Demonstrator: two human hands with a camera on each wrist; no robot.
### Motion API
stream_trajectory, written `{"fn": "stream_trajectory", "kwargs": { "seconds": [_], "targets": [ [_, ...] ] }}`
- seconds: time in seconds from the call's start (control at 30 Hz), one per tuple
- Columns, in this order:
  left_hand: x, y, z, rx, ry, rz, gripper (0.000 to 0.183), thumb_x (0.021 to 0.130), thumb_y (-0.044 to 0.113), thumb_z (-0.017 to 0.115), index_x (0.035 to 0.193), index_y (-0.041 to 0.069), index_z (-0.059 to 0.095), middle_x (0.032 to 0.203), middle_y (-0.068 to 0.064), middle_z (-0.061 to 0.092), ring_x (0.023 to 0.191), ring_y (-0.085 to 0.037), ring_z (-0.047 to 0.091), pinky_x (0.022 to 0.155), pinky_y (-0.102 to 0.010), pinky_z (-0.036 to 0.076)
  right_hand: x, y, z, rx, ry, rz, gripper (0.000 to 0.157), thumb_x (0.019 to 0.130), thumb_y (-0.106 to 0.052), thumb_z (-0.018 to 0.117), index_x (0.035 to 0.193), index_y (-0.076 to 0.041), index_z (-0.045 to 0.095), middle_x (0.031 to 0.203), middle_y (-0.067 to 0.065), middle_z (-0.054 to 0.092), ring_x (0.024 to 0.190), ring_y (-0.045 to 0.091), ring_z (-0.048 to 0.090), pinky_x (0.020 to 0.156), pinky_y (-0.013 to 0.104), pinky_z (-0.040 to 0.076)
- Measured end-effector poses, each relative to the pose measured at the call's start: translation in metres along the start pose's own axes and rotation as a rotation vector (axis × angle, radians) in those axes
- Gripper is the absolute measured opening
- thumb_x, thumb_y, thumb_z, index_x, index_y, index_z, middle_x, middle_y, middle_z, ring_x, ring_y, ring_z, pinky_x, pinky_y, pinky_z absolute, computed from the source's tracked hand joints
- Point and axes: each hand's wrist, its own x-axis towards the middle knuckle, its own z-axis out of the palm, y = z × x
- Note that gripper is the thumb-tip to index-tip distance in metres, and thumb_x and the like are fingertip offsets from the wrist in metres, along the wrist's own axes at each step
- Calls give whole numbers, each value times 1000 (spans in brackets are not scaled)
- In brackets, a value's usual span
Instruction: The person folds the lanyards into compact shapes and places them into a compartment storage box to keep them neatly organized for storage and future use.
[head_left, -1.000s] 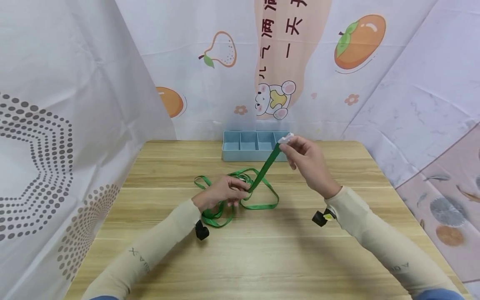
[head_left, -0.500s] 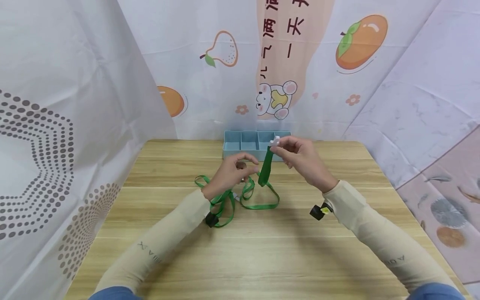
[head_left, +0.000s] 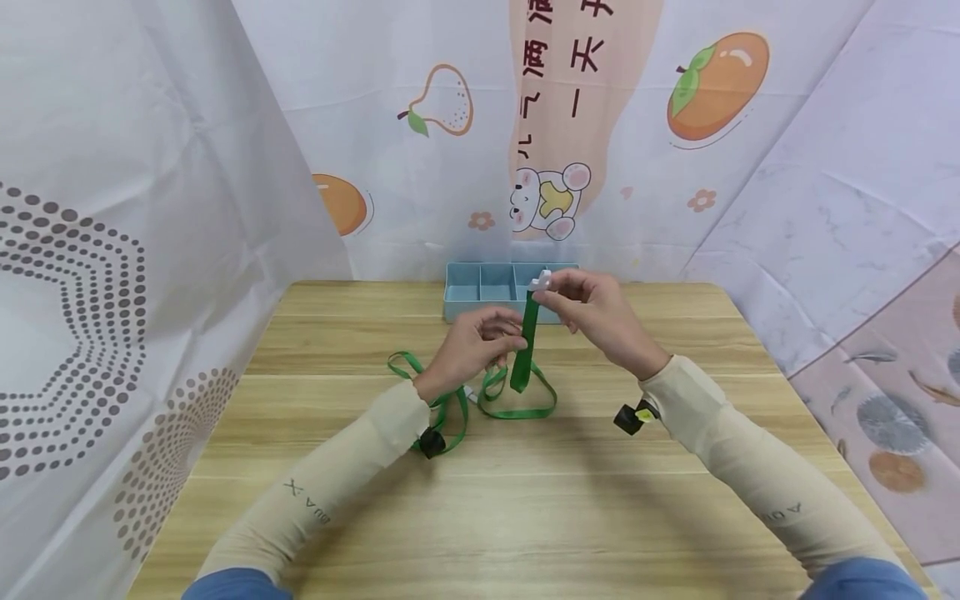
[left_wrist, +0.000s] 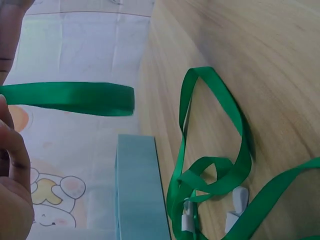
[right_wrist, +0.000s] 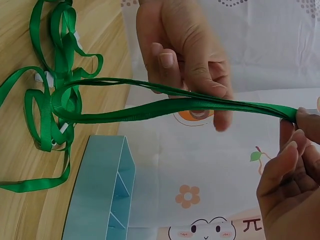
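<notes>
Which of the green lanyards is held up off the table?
The folded lanyard hanging from the right hand, with a white piece at its top; the other green lanyards lie in loose loops on the wooden tabletop.

Dark red Chinese characters (head_left: 587,54) run up the patterned back curtain (head_left: 442,200) — 一 and 天 read clearly and 气 fairly so, while the denser ones are uncertain and the topmost are cut off by the edge of the head view. Grey letters mark both pale sleeves: an X (head_left: 290,486) on the left sleeve (head_left: 337,467), its neighbours too faint to read surely, and an A (head_left: 797,507) on the right sleeve (head_left: 750,458).
</notes>
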Motion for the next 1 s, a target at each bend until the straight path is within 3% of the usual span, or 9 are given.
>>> {"fn": "stream_trajectory", "kwargs": {
  "seconds": [0.13, 0.27, 0.4, 0.47, 0.63, 0.87, 1.0],
  "targets": [
    [-1, -2, 2, -24, -23, -14, 14, 98, 9, 72, 110, 6, 79, 74, -14, 66, 55, -28, 54, 48, -32, 45, 1, -1, 0, -7, -1, -5, 21, 99, -28, 73, 107, -9, 74, 76, 14, 58, 62, 20, 49, 52, 27, 44],
    [-2, -5, 4, -40, -56, -17, 11, 98, 9, 71, 103, 5, 81, 80, -16, 62, 58, -40, 50, 50, -35, 47, 3, -2, 0, 1, 1, -11, 19, 99, -26, 73, 107, -8, 74, 76, 14, 57, 61, 19, 48, 52, 26, 43],
    [-3, -5, 6, -36, -73, -19, 10, 99, 11, 71, 100, 6, 80, 86, -14, 60, 61, -43, 49, 51, -31, 47, 5, 2, -3, 24, 17, 11, 21, 99, -28, 73, 107, -8, 74, 78, 7, 58, 63, 18, 48, 54, 25, 44],
    [-4, -4, 6, -26, -80, -19, 10, 99, 12, 71, 100, 6, 80, 90, -12, 61, 61, -38, 51, 52, -27, 47, 7, 7, -5, 48, 33, 41, 24, 98, -30, 74, 106, -7, 73, 80, 5, 60, 63, 17, 48, 54, 25, 44],
    [-4, 1, 6, 34, -88, 7, 12, 98, 13, 72, 103, 8, 81, 101, -7, 65, 64, -27, 53, 53, -28, 45, 14, 28, -14, 125, 58, 156, 31, 98, -31, 74, 108, -2, 72, 81, 3, 60, 63, 15, 46, 55, 26, 43],
    [0, 7, 3, 128, -22, 43, 13, 98, 17, 73, 106, 11, 81, 113, -2, 60, 97, -23, 53, 74, -33, 49, 9, 56, -16, 164, 15, 394, 38, 102, -35, 67, 121, -2, 68, 104, 6, 69, 69, 14, 45, 63, 29, 42],
    [3, 11, -3, 164, 11, 5, 14, 98, 22, 73, 104, 11, 80, 119, -2, 56, 104, -23, 51, 78, -37, 50, 0, 65, -8, 118, -21, 401, 41, 104, -32, 64, 137, -8, 63, 109, 11, 68, 67, 15, 44, 62, 29, 41]
  ]
}}
